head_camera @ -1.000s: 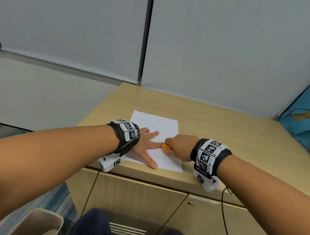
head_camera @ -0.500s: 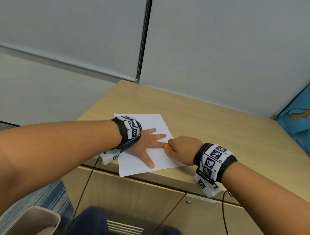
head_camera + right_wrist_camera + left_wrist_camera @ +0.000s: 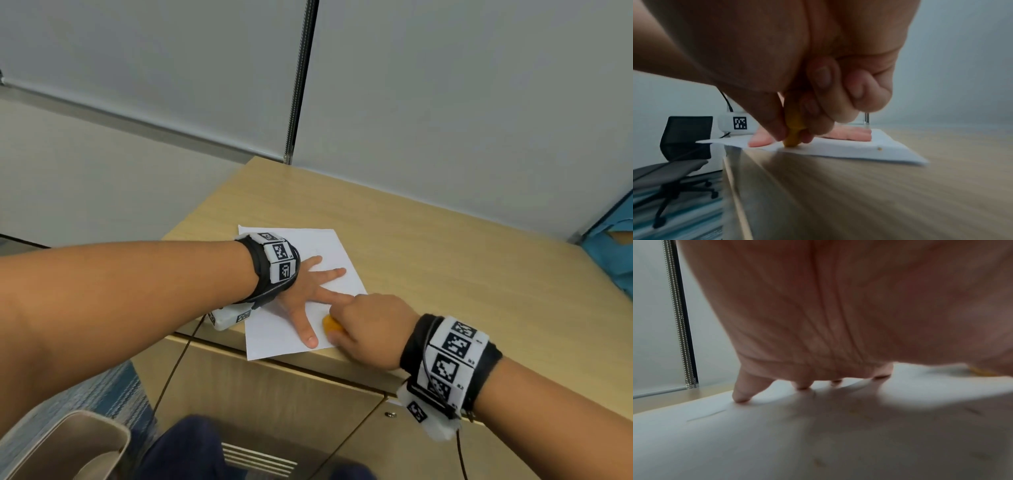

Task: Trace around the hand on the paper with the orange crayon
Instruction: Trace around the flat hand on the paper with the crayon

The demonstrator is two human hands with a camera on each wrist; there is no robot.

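Note:
A white sheet of paper (image 3: 329, 246) lies on the wooden cabinet top (image 3: 445, 260), its near corner over the front edge. My left hand (image 3: 305, 294) lies flat on the paper with fingers spread; in the left wrist view its fingertips (image 3: 741, 398) press the paper (image 3: 777, 443). My right hand (image 3: 363, 325) pinches a stubby orange crayon (image 3: 331, 324) just right of the left thumb. In the right wrist view the crayon (image 3: 794, 133) tip touches the paper (image 3: 849, 149) beside the thumb. A small orange speck (image 3: 879, 148) marks the sheet.
A grey wall and blind cord (image 3: 301, 82) rise behind the cabinet. Cabinet doors (image 3: 274, 394) are below the front edge. A beige bin (image 3: 68, 445) stands at lower left, blue fabric (image 3: 613, 253) at far right. An office chair (image 3: 680, 154) stands on the floor.
The paper has turned and slid left and toward the front edge under my left hand. My right hand with the crayon has moved from near the fingers down beside the thumb.

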